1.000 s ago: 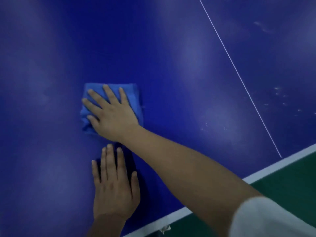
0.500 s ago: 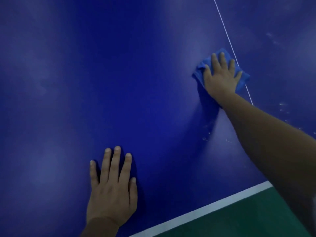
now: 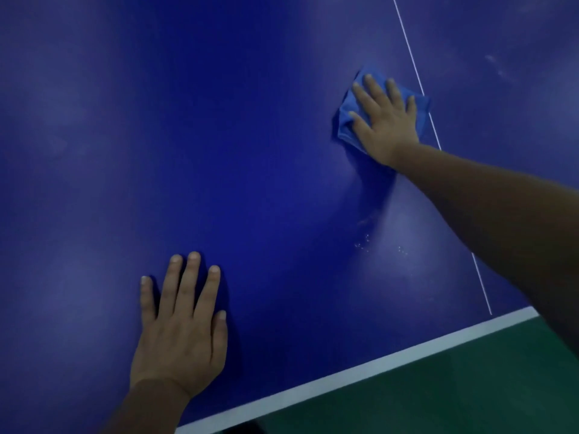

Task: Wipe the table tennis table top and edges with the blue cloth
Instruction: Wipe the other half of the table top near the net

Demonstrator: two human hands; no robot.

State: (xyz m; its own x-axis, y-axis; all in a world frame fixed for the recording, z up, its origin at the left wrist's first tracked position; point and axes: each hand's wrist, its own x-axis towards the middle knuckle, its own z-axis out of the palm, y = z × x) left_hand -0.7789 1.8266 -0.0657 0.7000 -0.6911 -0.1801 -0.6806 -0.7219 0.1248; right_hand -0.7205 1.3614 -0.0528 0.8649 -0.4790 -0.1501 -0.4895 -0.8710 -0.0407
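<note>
Step in hand: wiping the top, mid-surface. My right hand (image 3: 387,120) lies flat in the upper right of frame, fingers straight and spread. It presses the folded soft blue cloth (image 3: 344,126) onto the dark blue table tennis table top (image 3: 250,136), just beside the thin white centre line (image 3: 410,54). My left hand (image 3: 180,333), lower left, rests flat and holds nothing.

Next, I judge: sweep down to the pale specks (image 3: 365,242). The white edge band (image 3: 344,375) is not yet wiped.

The cloth is mostly hidden under my palm, and my forearm covers part of the line.
</note>
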